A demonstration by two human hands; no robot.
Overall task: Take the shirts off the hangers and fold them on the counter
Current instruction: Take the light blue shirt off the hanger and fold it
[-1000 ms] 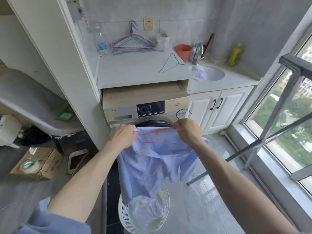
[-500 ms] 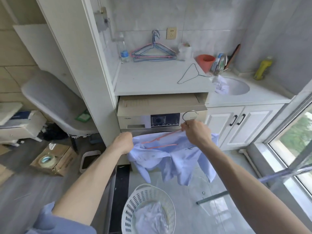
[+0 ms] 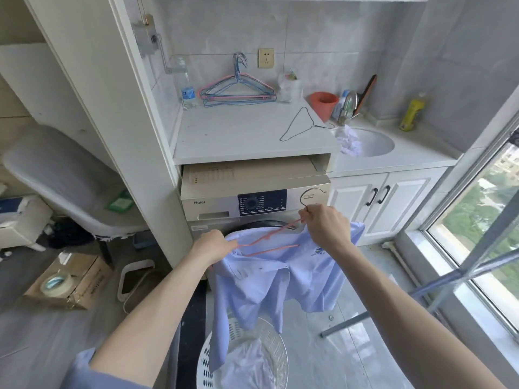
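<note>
Right hand [image 3: 325, 226] pinched pink hanger [image 3: 269, 234] at the neck, just under its metal hook. Left hand [image 3: 212, 248] gripped the light-blue shirt [image 3: 280, 279] at the hanger's left end. Shirt hung in front of the washer [image 3: 252, 186], below the counter [image 3: 241, 136], tail over the white basket [image 3: 276, 349]. Only readable text was "Haier" on the washer panel. Shirt chest emblem and bottle [image 3: 187, 89] label were illegible. Hanger stack [image 3: 238, 92] and one wire hanger [image 3: 302, 123] sat on the counter.

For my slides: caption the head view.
Left hand grips a blue shirt, right hand its pink hanger, above a white basket.
</note>
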